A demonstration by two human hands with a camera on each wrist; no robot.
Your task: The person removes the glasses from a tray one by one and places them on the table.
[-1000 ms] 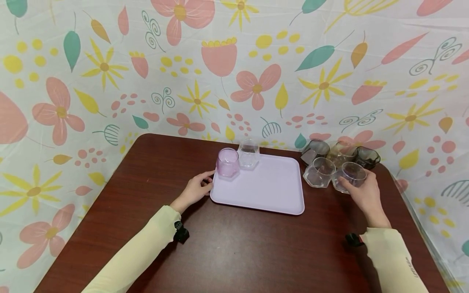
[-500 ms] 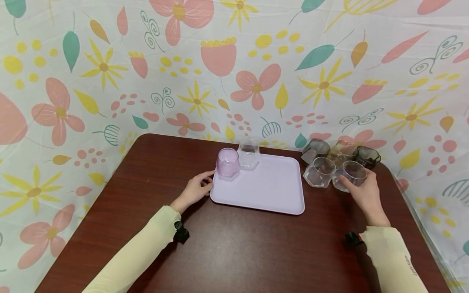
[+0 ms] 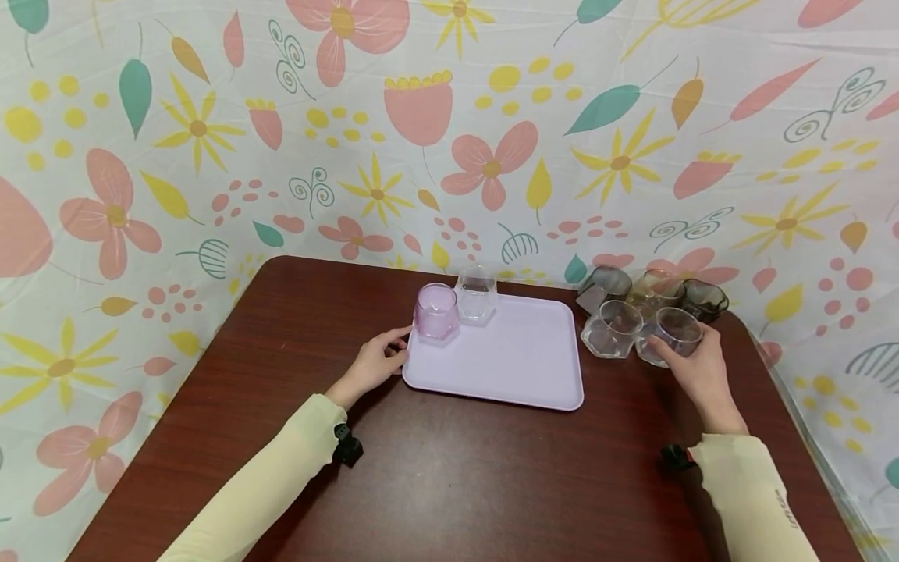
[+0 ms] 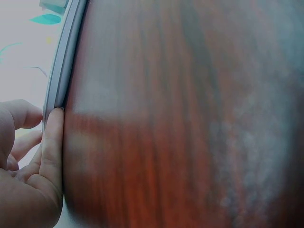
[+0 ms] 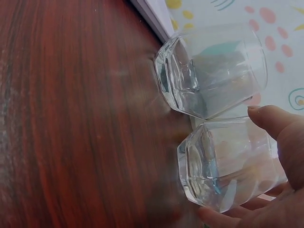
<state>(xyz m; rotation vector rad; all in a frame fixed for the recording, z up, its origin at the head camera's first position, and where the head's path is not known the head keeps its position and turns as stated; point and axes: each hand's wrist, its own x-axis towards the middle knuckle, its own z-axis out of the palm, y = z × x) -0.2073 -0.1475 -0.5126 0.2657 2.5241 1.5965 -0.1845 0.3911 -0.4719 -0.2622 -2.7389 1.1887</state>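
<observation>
My right hand (image 3: 702, 378) holds a clear faceted glass (image 5: 228, 166), thumb on one side and fingers on the other. This glass stands on the table in front of several others. Close beside it is another clear glass (image 5: 211, 71). At the left edge of a pale lilac tray (image 3: 506, 363), my left hand (image 3: 372, 363) holds the rim between its fingers, as the left wrist view (image 4: 40, 152) also shows. A pink-tinted glass (image 3: 437, 312) and a clear glass (image 3: 477, 295) stand in the tray's back left corner.
Behind the right hand stand a smoky grey glass (image 3: 605, 287), an amber-tinted glass (image 3: 653, 293) and a dark glass (image 3: 705, 300). They are near the back right corner of the dark wooden table (image 3: 477, 484). A flower-patterned cloth (image 3: 492, 101) hangs behind the table.
</observation>
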